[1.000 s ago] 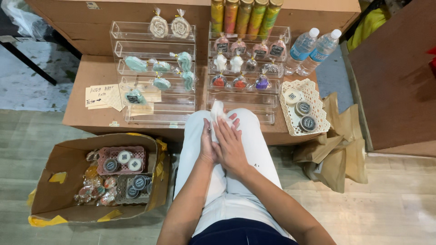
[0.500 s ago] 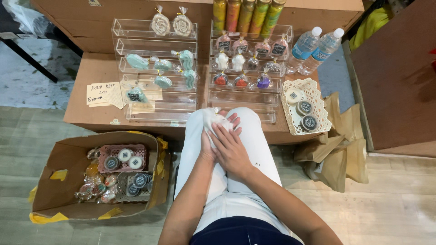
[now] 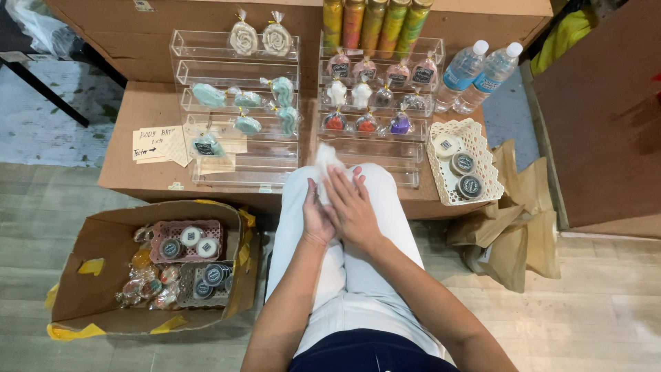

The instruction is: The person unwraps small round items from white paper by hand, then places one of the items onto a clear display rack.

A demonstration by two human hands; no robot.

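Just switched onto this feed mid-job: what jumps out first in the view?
Dead centre, the left hand and right hand press together over a white cloth on the person's lap. Behind them, clear acrylic racks on the cardboard tabletop hold wrapped pastel soaps. At lower left, an open cardboard box on the floor holds small baskets of tins and wrapped pieces.

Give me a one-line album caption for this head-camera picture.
Left hand and right hand rub a crumpled white tissue over white-trousered knees, facing clear acrylic display racks.
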